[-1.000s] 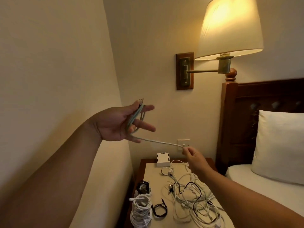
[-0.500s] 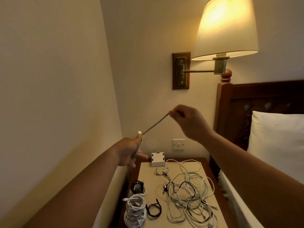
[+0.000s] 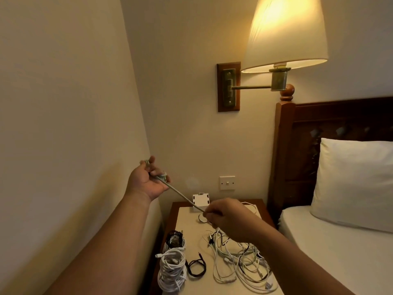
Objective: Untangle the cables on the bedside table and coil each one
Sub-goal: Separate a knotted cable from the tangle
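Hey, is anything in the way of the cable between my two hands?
Nothing visible. The grey cable runs taut through open air from the left hand to the right hand, well above the table.

Bare left hand [image 3: 145, 183], bare right hand [image 3: 230, 218], bare forearms [image 3: 100, 241]

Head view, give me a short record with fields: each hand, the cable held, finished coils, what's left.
left hand: grips loops of the grey cable
right hand: pinches the same cable, stretched straight between the hands
coiled: white bundle, dark bundle, small black loop, on the left of the bedside table
left to do: tangle of white and black cables
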